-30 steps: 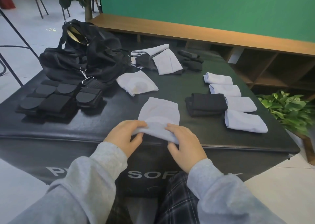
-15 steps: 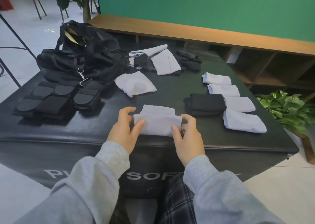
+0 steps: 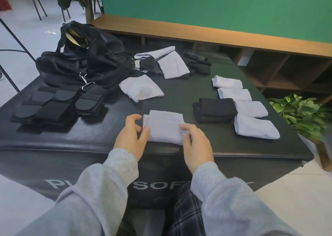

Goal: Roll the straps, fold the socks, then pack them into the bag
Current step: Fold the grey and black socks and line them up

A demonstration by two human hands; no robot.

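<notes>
The person sits at a low black padded table (image 3: 179,94) with both arms in grey sleeves stretched forward. Between the two hands lies a folded light-blue sock (image 3: 164,127), near the front edge of the table, its upper layer set a little back from the lower one. The left hand (image 3: 132,137) is at the sock's left end; its thumb touches the edge of the cloth and the other fingers are loosely curled above the table, holding nothing that I can see. The right hand (image 3: 196,144) is on the sock's right end, the fingers bent and resting on top of the fabric, the thumb at the near edge; I cannot tell if it really pinches the cloth. To the right, well apart from the hands, four folded light socks (image 3: 250,108) lie in a row, and a folded black pair (image 3: 215,108) touches them on the left side. Farther back there are one flat light sock (image 3: 141,88) and a loose heap of unfolded socks (image 3: 168,63). The black bag (image 3: 86,63) stands open at the far left corner, and the rolled black straps (image 3: 53,104) lie just in front of it.
</notes>
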